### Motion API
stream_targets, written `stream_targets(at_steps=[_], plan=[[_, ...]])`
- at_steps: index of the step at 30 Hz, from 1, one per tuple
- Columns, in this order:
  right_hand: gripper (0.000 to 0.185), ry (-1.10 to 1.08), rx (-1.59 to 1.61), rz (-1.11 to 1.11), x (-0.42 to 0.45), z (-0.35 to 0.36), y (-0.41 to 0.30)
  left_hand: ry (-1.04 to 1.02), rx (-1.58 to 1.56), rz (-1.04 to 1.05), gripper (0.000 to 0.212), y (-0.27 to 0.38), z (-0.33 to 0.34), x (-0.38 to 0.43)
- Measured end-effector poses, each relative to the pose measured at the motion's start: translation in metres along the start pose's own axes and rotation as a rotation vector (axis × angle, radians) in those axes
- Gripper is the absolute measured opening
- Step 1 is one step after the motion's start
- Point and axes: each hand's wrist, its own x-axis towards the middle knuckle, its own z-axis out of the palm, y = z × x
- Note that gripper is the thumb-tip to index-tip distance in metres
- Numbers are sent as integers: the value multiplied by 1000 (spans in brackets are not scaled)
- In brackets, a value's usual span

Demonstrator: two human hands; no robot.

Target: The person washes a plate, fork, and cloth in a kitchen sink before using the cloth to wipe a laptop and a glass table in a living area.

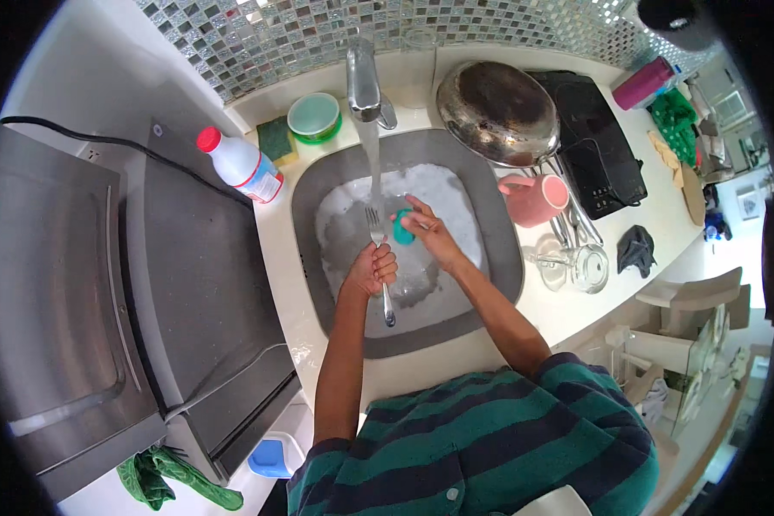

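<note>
My left hand [372, 268] is closed around the handle of a metal fork [375, 227], tines pointing up towards the faucet [364, 84]. Water runs from the faucet onto or close by the fork's tines. Just right of the fork, my right hand [427, 233] holds a teal scrubber [402, 227] between thumb and fingers, the index finger raised. Both hands are over a grey sink [503, 258] filled with sudsy water; the suds hide its bottom.
Right of the sink stand an upturned metal pan [498, 113], a pink mug [536, 200], cutlery, glass cups [589, 267], a dark cloth [635, 250] and a black cooktop [593, 142]. To the left are a white bottle [242, 166], a sponge [276, 139] and a green tub [314, 117].
</note>
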Motion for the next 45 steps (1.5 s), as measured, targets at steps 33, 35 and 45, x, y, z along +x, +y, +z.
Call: stream_targets(at_steps=[33, 35, 45], plan=[[31, 137, -127, 81, 73, 16, 53, 116, 339, -95, 40, -8, -1, 2], [34, 261, 766, 347, 58, 30, 24, 125, 351, -80, 40, -1, -4, -11], [38, 265, 496, 395, 61, 18, 27, 241, 347, -103, 37, -23, -10, 9]])
